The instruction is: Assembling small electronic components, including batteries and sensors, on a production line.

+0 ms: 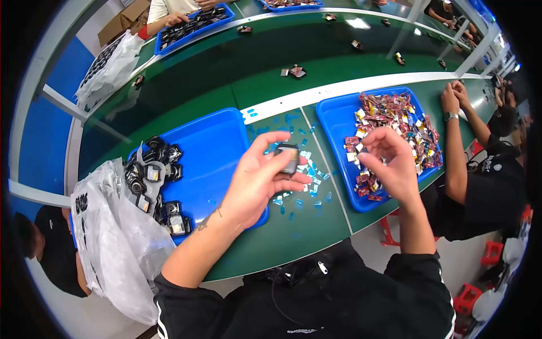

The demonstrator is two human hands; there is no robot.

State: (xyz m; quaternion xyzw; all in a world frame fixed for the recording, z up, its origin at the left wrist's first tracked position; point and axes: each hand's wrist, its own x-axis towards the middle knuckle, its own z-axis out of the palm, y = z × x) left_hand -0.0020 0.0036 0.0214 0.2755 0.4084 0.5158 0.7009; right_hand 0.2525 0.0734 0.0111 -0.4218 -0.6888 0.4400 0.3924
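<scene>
My left hand (254, 178) holds a small black-cased device (289, 159) with a greyish face between thumb and fingers, above the green table between two blue trays. Over the left part of the right-hand blue tray (337, 164), my right hand (393, 161) is curled, thumb and forefinger close together. A small dark bit seems to sit at those fingertips, too small to name. Below the hand lies a heap of small reddish circuit boards (389, 110) with white and yellow parts. Small blue film pieces (316, 169) are scattered on the table beneath the held device.
A left-hand blue tray (209, 152) carries black devices (155, 164) along its left side, with a crumpled clear plastic bag (113, 220) beside it. Past a white rail (293, 101) runs a green belt (226, 76) bearing scattered small boards. Co-workers sit across and to the right.
</scene>
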